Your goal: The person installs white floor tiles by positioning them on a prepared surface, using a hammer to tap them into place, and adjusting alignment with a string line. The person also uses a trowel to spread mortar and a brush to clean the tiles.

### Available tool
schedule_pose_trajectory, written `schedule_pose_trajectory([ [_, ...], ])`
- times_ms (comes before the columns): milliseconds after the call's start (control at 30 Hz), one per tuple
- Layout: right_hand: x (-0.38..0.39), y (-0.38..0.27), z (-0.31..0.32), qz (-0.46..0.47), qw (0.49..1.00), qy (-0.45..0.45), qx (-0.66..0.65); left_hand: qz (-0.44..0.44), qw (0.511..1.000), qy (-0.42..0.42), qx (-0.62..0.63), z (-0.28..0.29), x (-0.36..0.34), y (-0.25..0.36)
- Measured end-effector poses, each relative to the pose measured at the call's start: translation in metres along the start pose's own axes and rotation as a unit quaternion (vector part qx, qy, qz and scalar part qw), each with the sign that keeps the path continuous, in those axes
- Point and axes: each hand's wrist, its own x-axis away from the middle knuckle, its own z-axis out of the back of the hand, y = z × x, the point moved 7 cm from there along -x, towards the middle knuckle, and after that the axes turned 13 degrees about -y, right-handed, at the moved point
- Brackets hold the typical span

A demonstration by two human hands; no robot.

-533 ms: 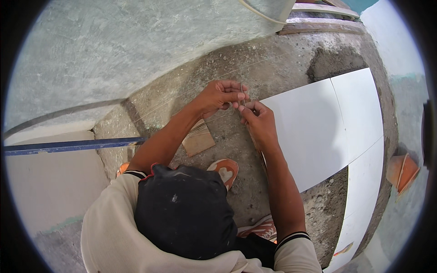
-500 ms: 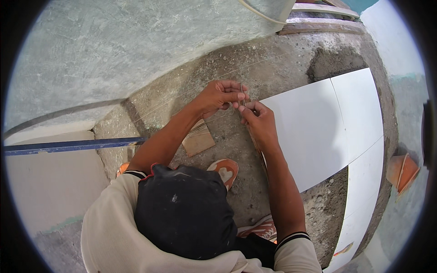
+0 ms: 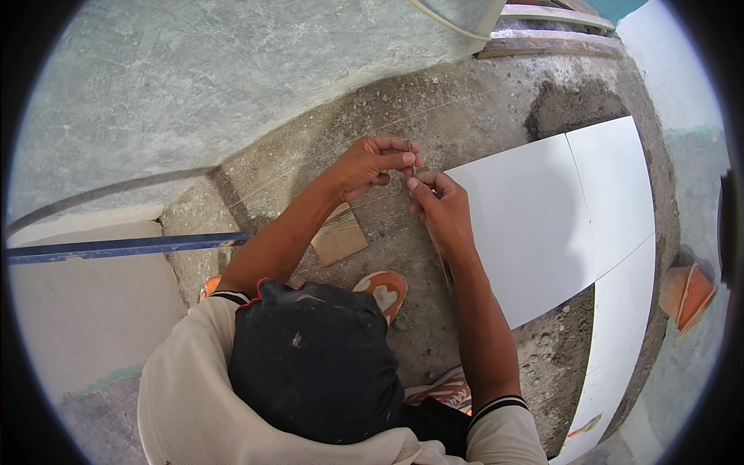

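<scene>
My left hand (image 3: 370, 167) and my right hand (image 3: 444, 213) meet at the centre, fingers closed on a thin metal pin, perhaps a nail (image 3: 413, 164), held upright. Thin string (image 3: 376, 197) loops below my left fingers. Under it, partly behind my left forearm, lies a square wooden piece (image 3: 339, 242) with string on it. Large white tiles (image 3: 519, 240) lie just right of my right hand, with a narrow dark strip along the near left edge.
A blue bar (image 3: 124, 247) extends from the left. Wet mortar (image 3: 570, 108) lies beyond the tiles. Planks (image 3: 550, 48) rest at the upper right; an orange container (image 3: 686, 298) is by the right wall (image 3: 694, 155). My feet (image 3: 380, 291) are on rough concrete (image 3: 387, 105).
My fingertips have shifted slightly on the pin. The hands and arms otherwise stay in almost the same position.
</scene>
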Motion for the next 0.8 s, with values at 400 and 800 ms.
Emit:
schedule_pose_trajectory([
  [400,-0.002,-0.001,0.0,-0.003,1.0,-0.024,-0.008,-0.025,0.999,0.014,0.025,0.0,0.002,-0.001],
  [800,0.005,0.01,0.015,-0.026,0.997,-0.016,0.076,-0.112,0.905,0.051,-0.407,0.057,-0.009,0.07],
])
